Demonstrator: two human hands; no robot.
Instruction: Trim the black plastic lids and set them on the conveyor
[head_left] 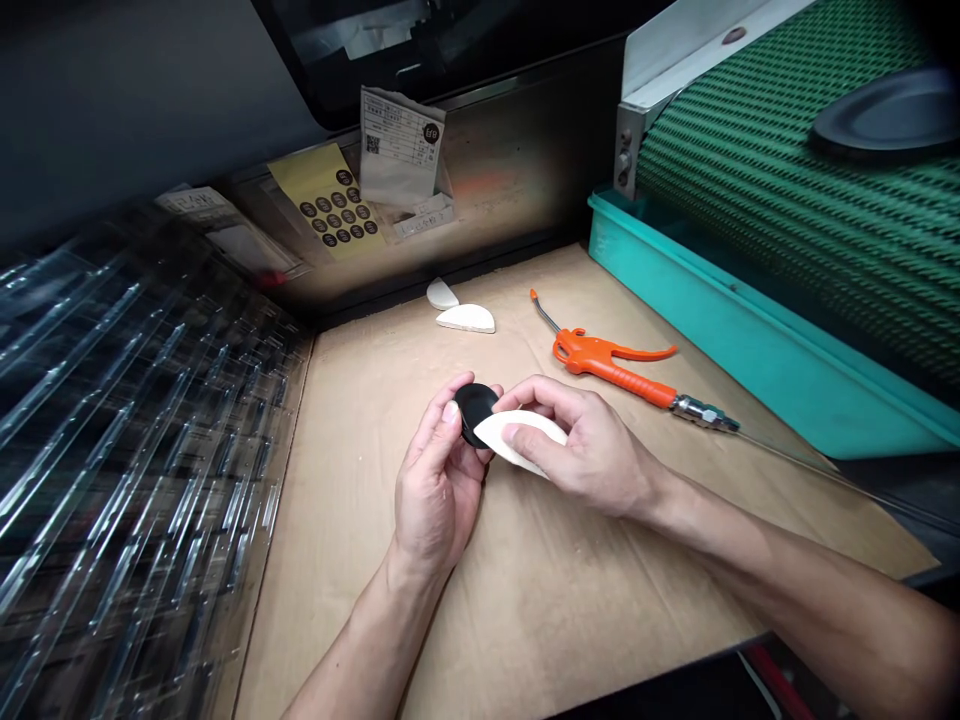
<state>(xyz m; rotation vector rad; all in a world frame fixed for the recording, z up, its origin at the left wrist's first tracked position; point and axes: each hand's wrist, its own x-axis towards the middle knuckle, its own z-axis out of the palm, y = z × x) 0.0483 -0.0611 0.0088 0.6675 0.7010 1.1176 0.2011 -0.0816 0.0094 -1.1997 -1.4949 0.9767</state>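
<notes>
My left hand (pixel 435 480) pinches a small black rounded part (pixel 474 408) between thumb and fingers, above the cardboard-covered bench (pixel 570 600). My right hand (pixel 577 440) grips a white half-moon shaped piece (pixel 501 436) and presses it against the black part. Both hands meet at the middle of the bench, fingers closed on their pieces.
Two more white half-moon pieces (pixel 459 308) lie at the back. An orange air blow gun (pixel 615 362) with a hose lies to the right. A teal tray (pixel 750 330) and a green conveyor belt (pixel 810 190) carrying a black part (pixel 892 112) stand right. Stacked clear plastic trays (pixel 127 450) fill the left.
</notes>
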